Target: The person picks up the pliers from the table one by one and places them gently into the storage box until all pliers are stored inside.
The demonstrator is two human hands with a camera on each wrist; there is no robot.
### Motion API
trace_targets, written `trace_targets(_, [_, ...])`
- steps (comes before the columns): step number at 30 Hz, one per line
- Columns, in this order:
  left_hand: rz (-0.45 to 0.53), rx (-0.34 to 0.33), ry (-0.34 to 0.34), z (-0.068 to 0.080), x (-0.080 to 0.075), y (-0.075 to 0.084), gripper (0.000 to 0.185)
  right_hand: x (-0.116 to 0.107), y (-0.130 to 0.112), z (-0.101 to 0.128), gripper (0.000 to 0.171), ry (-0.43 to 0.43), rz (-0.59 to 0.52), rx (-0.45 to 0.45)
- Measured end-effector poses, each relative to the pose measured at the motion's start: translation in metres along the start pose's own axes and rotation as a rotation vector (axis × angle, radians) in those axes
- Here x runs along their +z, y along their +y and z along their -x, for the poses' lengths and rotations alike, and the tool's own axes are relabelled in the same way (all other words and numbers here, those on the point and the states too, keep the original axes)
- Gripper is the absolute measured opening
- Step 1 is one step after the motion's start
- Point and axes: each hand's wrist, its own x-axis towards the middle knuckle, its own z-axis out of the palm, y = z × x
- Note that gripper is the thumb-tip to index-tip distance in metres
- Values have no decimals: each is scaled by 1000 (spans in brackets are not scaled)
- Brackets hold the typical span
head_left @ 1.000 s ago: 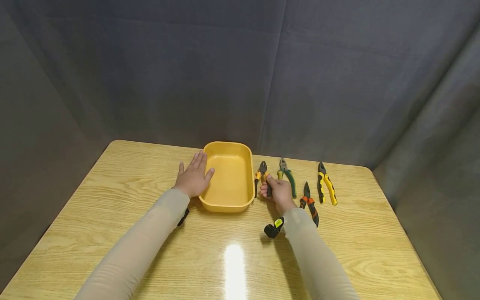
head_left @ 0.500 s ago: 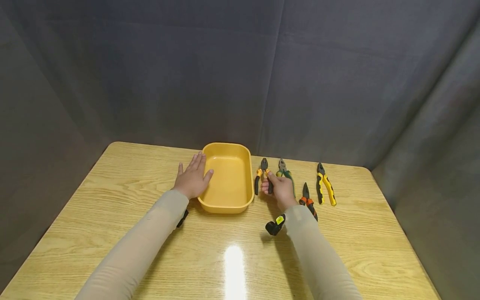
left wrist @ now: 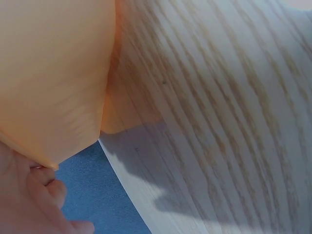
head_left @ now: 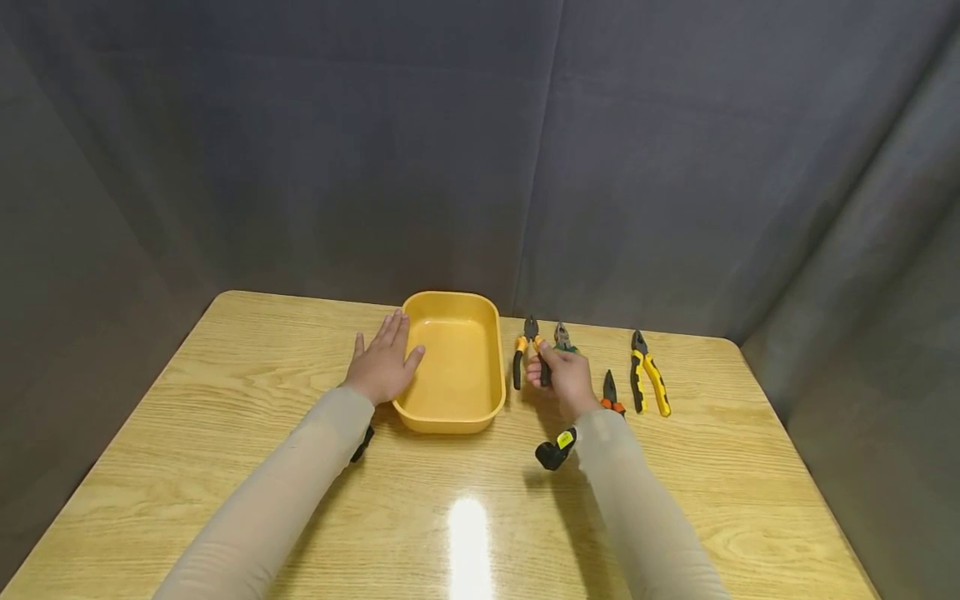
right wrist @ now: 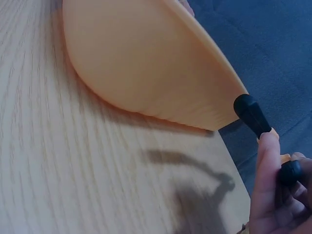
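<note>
My left hand (head_left: 384, 360) lies flat against the left rim of a yellow tray (head_left: 491, 392), fingers straight, thumb at the rim. The left wrist view shows the tray's outer wall (left wrist: 53, 73) and my fingers (left wrist: 34, 195) below it. My right hand (head_left: 553, 367) grips one black handle of the orange-and-black pliers (head_left: 527, 350), held just right of the tray. In the right wrist view the black handle tip (right wrist: 251, 114) stands beside the tray wall (right wrist: 146, 63), with my fingers (right wrist: 268, 180) curled round it.
Green-handled pliers (head_left: 562, 336) lie partly hidden behind my right hand. Small orange-and-black pliers (head_left: 609, 390) and yellow-and-black pliers (head_left: 649, 382) lie further right on the wooden table (head_left: 225, 392). A dark curtain hangs behind the table.
My right hand has closed on the orange-and-black pliers and raised them a little off the table. The left hand stays on the tray.
</note>
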Motion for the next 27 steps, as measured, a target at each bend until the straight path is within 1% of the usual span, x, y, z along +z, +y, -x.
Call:
trace_targets(4, [0, 7, 5, -1, 0, 0, 72, 1, -5, 1, 47, 1, 11, -14])
trace_targets(11, [10, 7, 0, 2, -1, 1, 72, 6, -11, 5, 44, -33, -35, -4])
trace_targets(19, [11, -2, -5, 1, -2, -1, 72, 15, -19, 9, 42, -67, -44, -45])
trace_targets(23, [10, -7, -12, 1, -2, 0, 72, 19, -24, 11, 44, -82, -36, -38])
trace_targets(27, [-4, -8, -14, 0, 0, -1, 72, 22, -30, 12, 44, -76, -22, -21])
